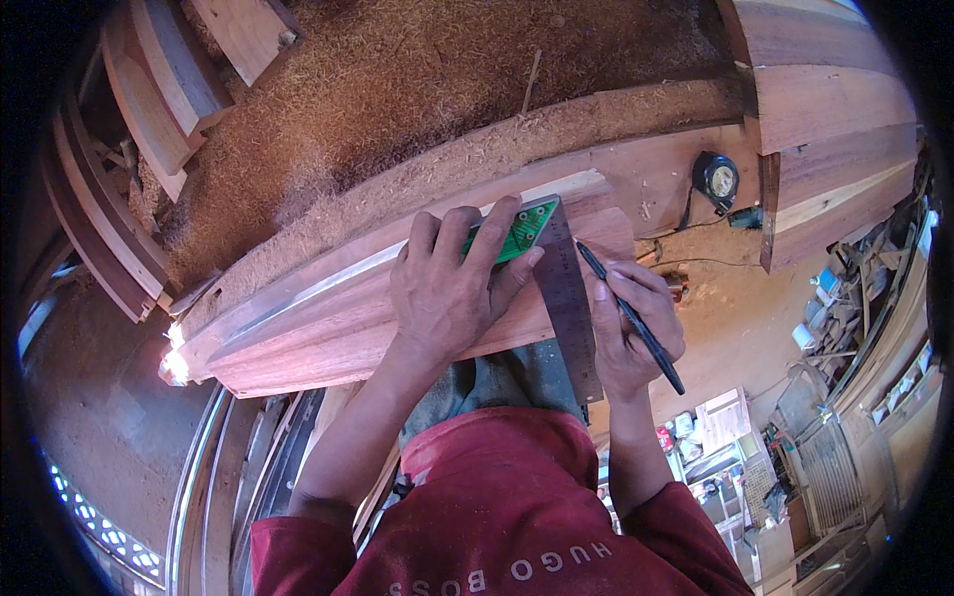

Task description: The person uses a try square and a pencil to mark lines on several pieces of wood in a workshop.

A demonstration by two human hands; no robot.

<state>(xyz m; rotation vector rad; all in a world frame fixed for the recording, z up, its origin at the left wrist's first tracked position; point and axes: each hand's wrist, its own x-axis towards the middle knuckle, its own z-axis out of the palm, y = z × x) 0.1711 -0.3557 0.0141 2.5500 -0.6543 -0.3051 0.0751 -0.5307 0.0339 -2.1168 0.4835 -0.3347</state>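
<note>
Fingers (pixel 494 230) of our left hand (pixel 447 288) curl over the green handle (pixel 537 221) of a square (pixel 564 298), clamping it down on the board (pixel 318 343), with the thumb at the handle's near side. Our right hand (pixel 636 328) pinches a black pen (pixel 644 338) between thumb and fingers. Our two hands are apart, the square's blade running between them. The pen slants, its tip up beside the blade's right edge; we cannot tell whether the tip touches the wood.

The blade lies across the board and runs toward us, past the near edge and over our trousers (pixel 530 370). The board lies at a slant in front of us, its left end nearer our body than its right. It rests on a bench (pixel 686 147), whose far side carries a band of sawdust (pixel 477 149).

Right of the board, a black tape measure (pixel 715 179) sits on the bench, near a stack of wide boards (pixel 835 109). Beyond the bench, shavings (pixel 417 70) cover the ground. Planks (pixel 149 79) lie at upper left, long strips (pixel 214 457) at lower left. On our right, scraps (pixel 845 308) are heaped beside the sandy floor (pixel 735 323). Our red shirt (pixel 497 487) fills the lower middle.
</note>
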